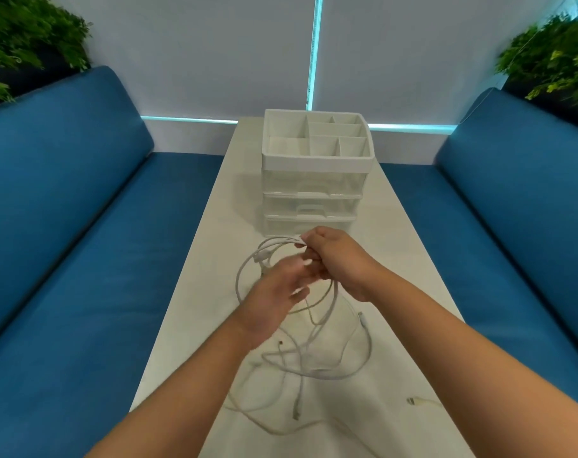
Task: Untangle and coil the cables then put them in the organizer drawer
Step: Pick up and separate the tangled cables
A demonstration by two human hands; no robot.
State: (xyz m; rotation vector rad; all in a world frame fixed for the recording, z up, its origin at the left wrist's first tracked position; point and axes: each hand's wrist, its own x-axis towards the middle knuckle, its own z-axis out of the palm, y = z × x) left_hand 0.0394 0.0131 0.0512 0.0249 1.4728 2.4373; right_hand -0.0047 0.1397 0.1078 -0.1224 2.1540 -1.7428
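A half-wound white cable coil (248,269) hangs above the table (396,259), pinched in the closed right hand (338,259). The blurred left hand (277,292), fingers loosely curled, seems to feed more cord. Loose tangled cables (314,368) lie beneath. Coiling appears underway; next, the organizer's (314,180) shut drawers need opening.

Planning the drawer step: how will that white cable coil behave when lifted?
Likely floppy: the coil sags in loops below the right hand. Probably light, held by fingers alone. It may spring open, since loose strands trail onto the table.
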